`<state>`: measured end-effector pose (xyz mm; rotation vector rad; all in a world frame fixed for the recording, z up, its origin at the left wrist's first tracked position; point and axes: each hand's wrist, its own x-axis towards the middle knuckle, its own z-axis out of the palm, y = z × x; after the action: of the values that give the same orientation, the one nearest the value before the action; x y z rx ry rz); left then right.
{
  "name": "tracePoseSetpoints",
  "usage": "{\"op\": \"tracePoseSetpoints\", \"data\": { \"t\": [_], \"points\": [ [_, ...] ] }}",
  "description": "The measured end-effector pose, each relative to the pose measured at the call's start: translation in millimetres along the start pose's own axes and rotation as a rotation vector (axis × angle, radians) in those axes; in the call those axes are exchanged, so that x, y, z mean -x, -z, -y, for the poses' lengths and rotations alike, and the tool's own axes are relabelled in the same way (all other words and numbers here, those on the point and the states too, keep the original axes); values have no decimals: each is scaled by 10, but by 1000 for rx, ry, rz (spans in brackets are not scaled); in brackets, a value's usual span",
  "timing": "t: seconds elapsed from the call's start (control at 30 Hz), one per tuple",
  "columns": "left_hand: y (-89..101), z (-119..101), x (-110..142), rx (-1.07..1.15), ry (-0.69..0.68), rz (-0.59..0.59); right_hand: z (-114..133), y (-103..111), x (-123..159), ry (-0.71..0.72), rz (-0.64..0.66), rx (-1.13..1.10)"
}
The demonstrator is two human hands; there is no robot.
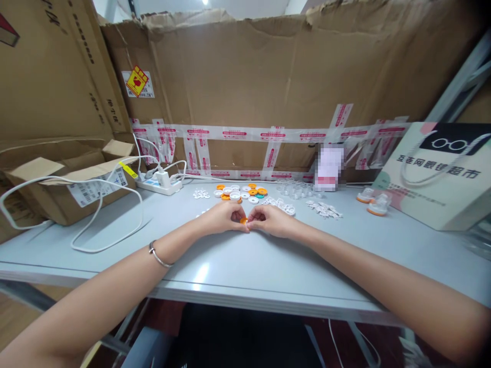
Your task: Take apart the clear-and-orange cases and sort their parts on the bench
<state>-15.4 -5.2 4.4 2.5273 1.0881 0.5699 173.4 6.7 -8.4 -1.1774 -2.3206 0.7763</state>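
Observation:
Close together over the middle of the table, my left hand (227, 216) and my right hand (271, 221) meet at their fingertips. A small orange plastic piece (243, 221) shows between them, pinched by the left fingers. My right thumb and fingers are closed at its right side; what they grip, if anything, is too small to make out. Just behind the hands lie white round caps (235, 196) and orange round caps (258, 192), with a teal one among them. White plastic parts (282, 206) are heaped behind my right hand.
Clear plastic pieces (297, 189) and small white parts (324, 209) lie farther back. Two orange-based clear assemblies (379, 204) stand by a paper bag (441, 179). At left are a power strip (163, 185), a looping white cable (142, 204) and an open carton (72, 189). Cardboard (238, 76) walls the back.

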Motion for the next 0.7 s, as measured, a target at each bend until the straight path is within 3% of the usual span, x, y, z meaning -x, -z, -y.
{"op": "tracePoseSetpoints", "data": {
  "t": [0.23, 0.47, 0.7],
  "points": [
    [6, -73, -17, -75, 55, -23, 121, 24, 26, -63, -3, 52],
    [20, -149, -12, -152, 87, -38, 337, 10, 70, -41, -79, 316],
    [13, -103, -17, -143, 88, -25, 304, -30, 49, 28, -122, 425]
  ]
}}
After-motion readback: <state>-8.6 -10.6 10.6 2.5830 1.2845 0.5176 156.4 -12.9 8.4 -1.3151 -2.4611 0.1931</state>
